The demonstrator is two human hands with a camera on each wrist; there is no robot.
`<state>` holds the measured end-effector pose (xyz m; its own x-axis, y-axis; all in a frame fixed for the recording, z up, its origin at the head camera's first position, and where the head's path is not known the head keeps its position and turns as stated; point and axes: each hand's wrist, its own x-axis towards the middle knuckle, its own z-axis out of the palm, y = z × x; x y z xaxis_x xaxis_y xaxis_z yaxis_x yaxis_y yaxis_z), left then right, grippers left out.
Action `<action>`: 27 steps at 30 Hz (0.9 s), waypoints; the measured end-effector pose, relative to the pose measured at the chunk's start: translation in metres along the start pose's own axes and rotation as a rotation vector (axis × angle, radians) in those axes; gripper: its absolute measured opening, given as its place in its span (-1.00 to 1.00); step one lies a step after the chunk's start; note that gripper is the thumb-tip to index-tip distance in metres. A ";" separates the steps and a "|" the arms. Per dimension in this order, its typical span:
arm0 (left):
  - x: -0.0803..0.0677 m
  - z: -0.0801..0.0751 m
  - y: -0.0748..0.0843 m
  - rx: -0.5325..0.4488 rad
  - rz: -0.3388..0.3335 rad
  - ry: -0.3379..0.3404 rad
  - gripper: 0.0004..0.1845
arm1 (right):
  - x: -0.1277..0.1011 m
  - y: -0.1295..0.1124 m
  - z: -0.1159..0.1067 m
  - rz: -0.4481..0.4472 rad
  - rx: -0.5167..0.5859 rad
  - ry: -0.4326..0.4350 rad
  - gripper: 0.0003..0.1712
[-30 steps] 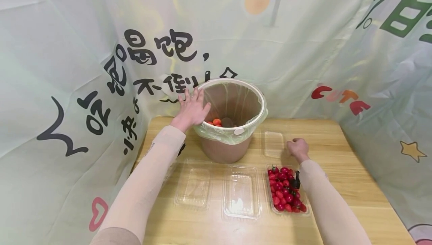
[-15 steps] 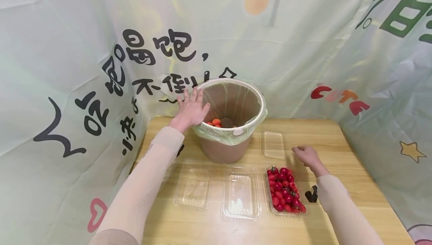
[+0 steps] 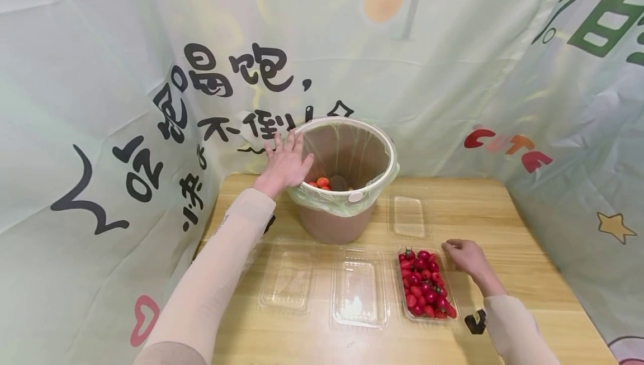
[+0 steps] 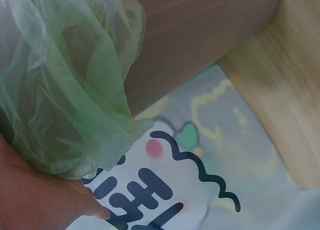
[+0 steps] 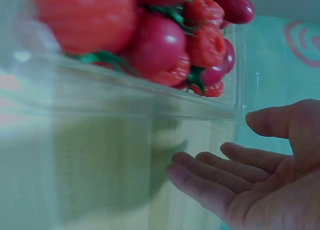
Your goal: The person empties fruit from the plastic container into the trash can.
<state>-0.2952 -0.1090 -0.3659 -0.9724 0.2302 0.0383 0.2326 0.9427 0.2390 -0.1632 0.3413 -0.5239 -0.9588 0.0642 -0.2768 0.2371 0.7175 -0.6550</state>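
With its fingers spread, my left hand (image 3: pixel 287 164) rests on the left rim of a brown bucket (image 3: pixel 334 225), which is lined with a thin green bag (image 4: pixel 85 85). Inside the bucket lie a few orange-red round fruits (image 3: pixel 322 181) and a dark round thing (image 3: pixel 338 183). My right hand (image 3: pixel 468 257) is just right of a clear plastic box (image 3: pixel 455 312) filled with cherry tomatoes (image 5: pixel 157 42) and bumpy red berries (image 5: pixel 206 44). The right wrist view shows the palm up, thumb (image 5: pixel 275 121) apart from the loosely bent fingers, and nothing held.
Two clear plastic trays (image 3: pixel 287 281) (image 3: pixel 359 287) stand in front of the bucket. Another clear tray (image 3: pixel 408 217) sits to its right. All are on a wooden table (image 3: pixel 473 197) with printed cloth (image 3: pixel 432 91) hanging behind and at both sides.
My right hand has drawn back toward me and to the right, from near the back right tray to beside the fruit box. The left hand stays at the bucket rim.
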 end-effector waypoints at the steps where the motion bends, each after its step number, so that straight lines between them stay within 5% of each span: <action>1: 0.000 0.000 0.000 0.003 0.000 0.000 -0.17 | -0.003 0.002 0.002 0.000 0.010 0.002 -0.33; 9: 0.000 0.000 -0.001 0.004 0.004 0.003 -0.17 | -0.020 0.010 0.018 -0.014 0.110 0.026 -0.41; 27: 0.001 -0.001 -0.001 0.004 0.005 -0.009 -0.17 | -0.030 0.013 0.048 0.001 0.124 0.113 -0.45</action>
<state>-0.2959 -0.1098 -0.3655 -0.9710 0.2370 0.0308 0.2375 0.9425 0.2350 -0.1239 0.3158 -0.5576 -0.9684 0.1473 -0.2014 0.2489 0.6265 -0.7386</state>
